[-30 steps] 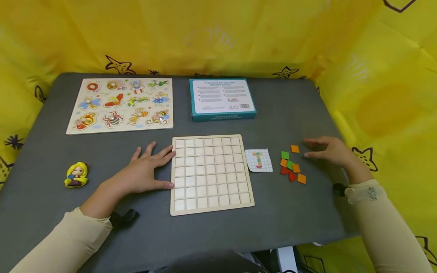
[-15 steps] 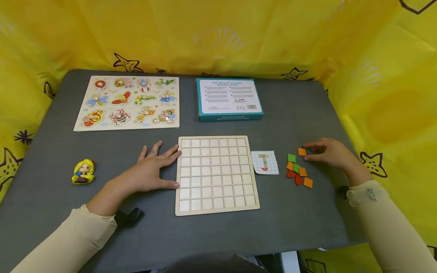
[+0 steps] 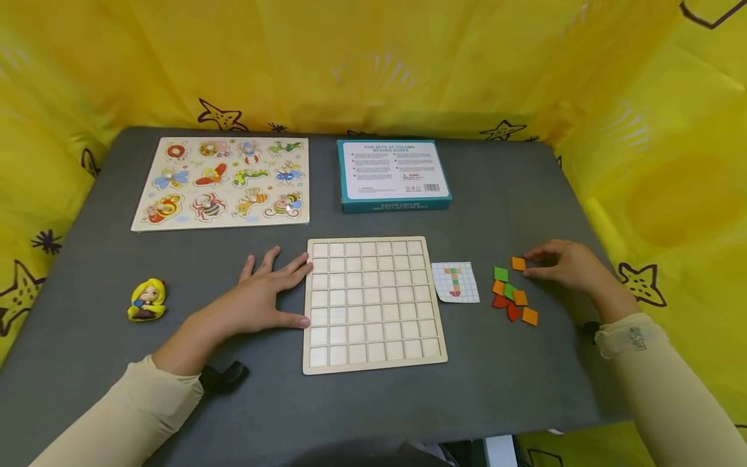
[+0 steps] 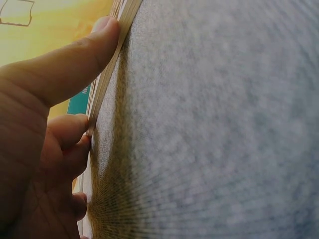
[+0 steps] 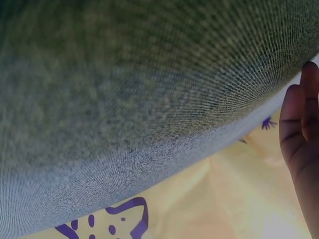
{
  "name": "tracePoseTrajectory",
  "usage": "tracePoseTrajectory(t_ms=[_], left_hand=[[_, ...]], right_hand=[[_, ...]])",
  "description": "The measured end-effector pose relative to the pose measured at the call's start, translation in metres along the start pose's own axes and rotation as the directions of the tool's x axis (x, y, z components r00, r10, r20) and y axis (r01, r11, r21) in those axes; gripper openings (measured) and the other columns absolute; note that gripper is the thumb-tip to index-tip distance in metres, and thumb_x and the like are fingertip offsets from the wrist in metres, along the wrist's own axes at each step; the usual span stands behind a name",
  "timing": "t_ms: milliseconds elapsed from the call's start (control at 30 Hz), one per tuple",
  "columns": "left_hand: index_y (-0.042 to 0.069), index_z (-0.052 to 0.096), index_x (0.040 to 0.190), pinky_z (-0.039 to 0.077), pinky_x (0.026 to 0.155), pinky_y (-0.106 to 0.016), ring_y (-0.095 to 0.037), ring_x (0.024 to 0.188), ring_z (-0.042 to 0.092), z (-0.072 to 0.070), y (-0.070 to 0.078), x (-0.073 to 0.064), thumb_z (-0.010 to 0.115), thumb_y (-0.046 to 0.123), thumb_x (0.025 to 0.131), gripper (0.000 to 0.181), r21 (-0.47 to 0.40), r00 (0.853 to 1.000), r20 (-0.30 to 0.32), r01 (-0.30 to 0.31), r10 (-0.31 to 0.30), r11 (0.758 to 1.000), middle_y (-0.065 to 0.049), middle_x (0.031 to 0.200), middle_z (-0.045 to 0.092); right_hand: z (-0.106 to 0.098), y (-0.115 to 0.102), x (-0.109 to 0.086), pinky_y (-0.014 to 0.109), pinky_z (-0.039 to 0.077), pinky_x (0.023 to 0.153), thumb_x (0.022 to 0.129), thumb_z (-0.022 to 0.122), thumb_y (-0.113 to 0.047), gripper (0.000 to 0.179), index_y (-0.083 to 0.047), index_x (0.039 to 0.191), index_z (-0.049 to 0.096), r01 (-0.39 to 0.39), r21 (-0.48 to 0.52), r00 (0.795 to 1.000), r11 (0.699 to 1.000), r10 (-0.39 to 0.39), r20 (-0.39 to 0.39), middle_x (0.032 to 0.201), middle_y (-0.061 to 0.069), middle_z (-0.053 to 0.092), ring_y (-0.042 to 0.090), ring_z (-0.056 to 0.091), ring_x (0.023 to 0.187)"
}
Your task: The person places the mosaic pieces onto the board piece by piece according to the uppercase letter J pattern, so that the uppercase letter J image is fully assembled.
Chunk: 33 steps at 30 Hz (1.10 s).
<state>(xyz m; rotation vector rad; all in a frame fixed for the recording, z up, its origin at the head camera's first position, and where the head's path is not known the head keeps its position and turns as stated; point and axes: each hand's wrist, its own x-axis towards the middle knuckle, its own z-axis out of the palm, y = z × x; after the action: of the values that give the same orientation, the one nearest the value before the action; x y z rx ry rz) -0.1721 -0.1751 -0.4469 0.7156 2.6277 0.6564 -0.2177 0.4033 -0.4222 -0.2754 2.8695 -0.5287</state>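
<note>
My left hand lies with its fingers spread at the left edge of a wooden grid board. Thumb and fingertips touch that edge; the left wrist view shows the thumb against the board's side. My right hand is at the right, thumb and forefinger apart, their tips right at the near side of an orange square tile. Beside it lies a loose group of tiles, among them a green tile and a red tile. In the right wrist view only some fingers show, the tile out of sight.
A paper pattern card lies between board and tiles. Behind stand an insect puzzle board and a teal-edged box. A yellow-haired figurine sits at the left. Yellow sheeting hangs behind the grey table.
My right hand has moved left to the orange tile, its fingertips coming to the tile's edge. My left hand keeps its place on the board. The head view has shifted slightly.
</note>
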Motion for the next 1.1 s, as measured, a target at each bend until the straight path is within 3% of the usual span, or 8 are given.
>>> tracePoseTrajectory(t_ms=[267,400,567,733,833,967,1100], left_hand=[[0.02,0.028,0.156,-0.013,0.107,-0.064,-0.041,0.146,-0.008,0.0,0.001,0.0,0.072,0.067,0.074,0.103,0.003,1.0,0.0,-0.001,0.001,1.0,0.002,0.162,0.016],[0.02,0.028,0.156,-0.013,0.107,-0.065,-0.041,0.146,-0.008,0.0,0.001,0.001,0.072,0.066,0.074,0.104,0.005,1.0,0.001,-0.001,0.001,1.0,0.002,0.162,0.016],[0.021,0.029,0.156,-0.013,0.107,-0.064,-0.041,0.146,-0.008,0.001,0.0,0.001,0.073,0.067,0.074,0.104,0.005,1.0,-0.002,0.003,-0.003,1.0,0.002,0.162,0.016],[0.021,0.029,0.156,-0.014,0.107,-0.064,-0.04,0.146,-0.008,0.002,0.001,0.0,0.073,0.067,0.073,0.103,0.006,1.0,0.004,0.015,-0.015,1.0,0.004,0.162,0.016],[0.021,0.03,0.155,-0.013,0.107,-0.064,-0.04,0.146,-0.008,0.002,0.001,0.001,0.073,0.067,0.073,0.103,0.009,1.0,0.006,0.019,-0.019,1.0,0.005,0.162,0.016],[0.021,0.03,0.155,-0.012,0.107,-0.065,-0.041,0.146,-0.008,0.001,0.002,0.0,0.072,0.068,0.073,0.104,0.015,1.0,0.008,0.022,-0.022,1.0,0.005,0.162,0.017],[0.021,0.03,0.155,-0.012,0.107,-0.065,-0.041,0.146,-0.007,0.0,0.004,0.0,0.074,0.066,0.073,0.104,0.017,1.0,0.007,0.025,-0.026,1.0,0.004,0.161,0.018]], right_hand=[[-0.002,-0.003,-0.001,0.047,0.042,0.084,0.081,0.079,-0.046,0.053,-0.01,0.119,0.071,-0.019,0.034,1.0,0.999,0.018,0.021,0.105,0.009,0.065,0.028,0.055,0.096],[-0.002,-0.004,0.0,0.046,0.042,0.083,0.081,0.08,-0.043,0.045,-0.011,0.113,0.075,0.011,0.028,1.0,1.0,-0.012,0.027,0.108,0.009,0.065,0.028,0.055,0.097],[-0.004,-0.015,0.002,0.043,0.045,0.08,0.081,0.08,-0.041,0.038,-0.013,0.107,0.077,0.059,0.018,0.997,0.998,-0.058,-0.041,0.104,0.005,0.069,0.026,0.059,0.093],[-0.003,-0.063,0.014,0.04,0.048,0.072,0.081,0.083,-0.03,0.029,-0.013,0.104,0.078,0.235,-0.012,0.97,0.972,-0.235,-0.066,0.098,0.001,0.068,0.02,0.06,0.084],[0.006,-0.101,0.03,0.039,0.049,0.07,0.079,0.084,-0.025,0.027,-0.013,0.103,0.079,0.381,-0.021,0.922,0.924,-0.382,-0.059,0.097,0.0,0.067,0.02,0.061,0.084],[0.022,-0.157,0.054,0.037,0.05,0.074,0.078,0.085,-0.027,0.028,-0.014,0.102,0.079,0.504,-0.017,0.863,0.863,-0.505,-0.026,0.096,-0.001,0.068,0.019,0.062,0.086],[0.04,-0.211,0.071,0.033,0.049,0.075,0.08,0.083,-0.03,0.027,-0.014,0.102,0.079,0.512,-0.008,0.858,0.859,-0.511,0.056,0.095,-0.001,0.068,0.019,0.062,0.086]])
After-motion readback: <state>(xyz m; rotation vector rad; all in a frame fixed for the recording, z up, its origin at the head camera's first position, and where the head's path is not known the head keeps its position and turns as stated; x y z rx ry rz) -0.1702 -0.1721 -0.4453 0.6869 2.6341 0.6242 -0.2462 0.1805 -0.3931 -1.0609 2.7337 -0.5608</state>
